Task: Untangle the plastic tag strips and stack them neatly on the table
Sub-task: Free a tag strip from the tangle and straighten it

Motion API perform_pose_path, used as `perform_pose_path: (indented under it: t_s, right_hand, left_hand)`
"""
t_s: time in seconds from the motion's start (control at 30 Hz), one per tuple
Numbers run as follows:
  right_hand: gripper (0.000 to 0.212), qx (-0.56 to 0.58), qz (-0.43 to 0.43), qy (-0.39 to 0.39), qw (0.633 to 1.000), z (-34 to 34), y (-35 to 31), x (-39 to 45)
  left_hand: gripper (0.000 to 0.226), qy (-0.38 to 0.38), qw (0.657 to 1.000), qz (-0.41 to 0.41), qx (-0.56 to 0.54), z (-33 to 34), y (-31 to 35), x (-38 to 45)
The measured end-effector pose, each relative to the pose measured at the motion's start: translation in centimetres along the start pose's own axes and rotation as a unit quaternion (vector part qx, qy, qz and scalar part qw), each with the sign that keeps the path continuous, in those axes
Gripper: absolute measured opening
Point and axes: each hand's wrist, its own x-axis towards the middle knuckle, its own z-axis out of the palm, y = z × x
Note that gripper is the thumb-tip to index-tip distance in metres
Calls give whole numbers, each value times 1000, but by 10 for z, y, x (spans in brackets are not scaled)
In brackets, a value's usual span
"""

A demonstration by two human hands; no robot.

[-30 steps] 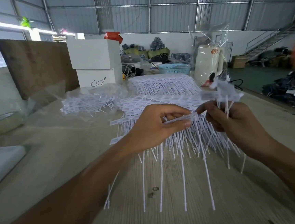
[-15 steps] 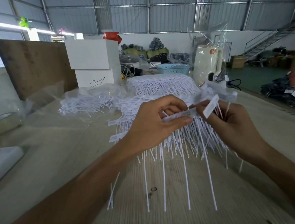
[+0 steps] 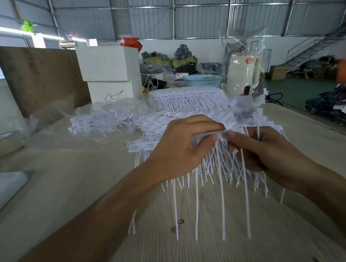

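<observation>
My left hand (image 3: 182, 146) and my right hand (image 3: 262, 152) meet above the wooden table (image 3: 89, 192), each pinching the flat heads of white plastic tag strips (image 3: 221, 189). Several long thin tails hang down from the hands toward the table. A small bunch of tag heads (image 3: 243, 108) sticks up above my right hand, blurred. Under and behind the hands lies a spread stack of tag strips (image 3: 150, 126). A neater row of stacked strips (image 3: 188, 98) lies further back.
A tangled pile of strips in clear plastic (image 3: 102, 120) lies at the left back. White boxes (image 3: 108, 73), a brown board (image 3: 39, 75), a blue basket (image 3: 203, 81) and a cream jug in a plastic bag (image 3: 242, 72) stand behind. A pale flat object (image 3: 1, 187) lies at the left edge.
Both hands have come closer together, the right fingers now touching the left at the tag heads. The bunch above the right hand has shifted left.
</observation>
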Motion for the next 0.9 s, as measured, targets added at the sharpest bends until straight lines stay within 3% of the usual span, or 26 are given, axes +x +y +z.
perform_pose_path:
  t_s: [0.17,0.57,0.9]
  right_hand:
    - [37,46,31,38,998,1,-4,3]
    - [37,54,35,26,998,7,0,0]
    - [39,-35,-23,7,999,5,0,-1]
  left_hand:
    - [31,-15,997,-44,69,-3,-8,-3]
    - [32,-62,979,9,193,-4,0,-6]
    - [27,-101,983,-16,150,0,-7,-3]
